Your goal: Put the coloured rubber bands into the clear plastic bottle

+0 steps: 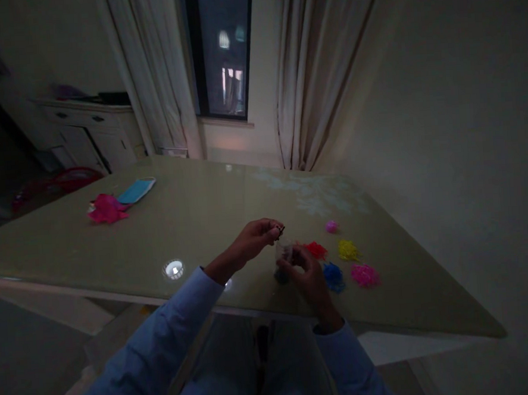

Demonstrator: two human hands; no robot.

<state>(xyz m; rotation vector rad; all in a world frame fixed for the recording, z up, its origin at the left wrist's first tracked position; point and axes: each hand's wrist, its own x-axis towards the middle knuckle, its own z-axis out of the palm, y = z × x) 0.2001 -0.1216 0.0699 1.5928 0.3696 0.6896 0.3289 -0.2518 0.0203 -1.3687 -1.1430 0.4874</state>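
Observation:
My left hand [261, 236] pinches a small dark bundle [281, 230] that looks like thin black bands, just above a small clear container [284, 250]. The fingers of my right hand [305, 269] are closed round the container's side. Dark material shows low in the container, too dim to make out. To the right of my right hand lie loose piles of thin bands or strips: a red pile [315, 250], a blue pile [334, 276], a yellow pile [348, 250] and a pink pile [365, 275]. A smaller violet-pink clump [332, 226] lies behind them.
The glossy table [211, 212] reflects lamp light. On its left side lie a crumpled pink thing [107, 208] and a blue face mask [137, 191]. Beyond stand a white cabinet [94, 127], curtains [298, 70] and a window [221, 51]. A wall runs along the right.

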